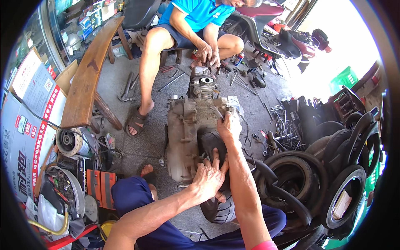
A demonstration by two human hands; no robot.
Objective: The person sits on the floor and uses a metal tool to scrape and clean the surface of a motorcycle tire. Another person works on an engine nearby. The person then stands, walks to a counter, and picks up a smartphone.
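A dusty scooter engine [181,137] lies on the floor in front of me, its finned cylinder [203,88] pointing away. Beside its casing is the black rear tyre [218,210]. My left hand [208,179] rests on the tyre with fingers spread, holding nothing. Farther forward, my right hand [229,127] is closed at the engine's right side. A short grey bar [217,112] shows at its fingertips; whether it is a tool or an engine part, I cannot tell. Across from me, a seated person's hands [209,55] meet at the far end of the cylinder.
Old tyres [291,177] are heaped on the right, beside scattered metal tools [280,129]. A wooden bench [89,75] stands at left, near a large printed carton [31,125] and an orange-and-black case [101,188]. A scooter [254,25] is parked behind the other person.
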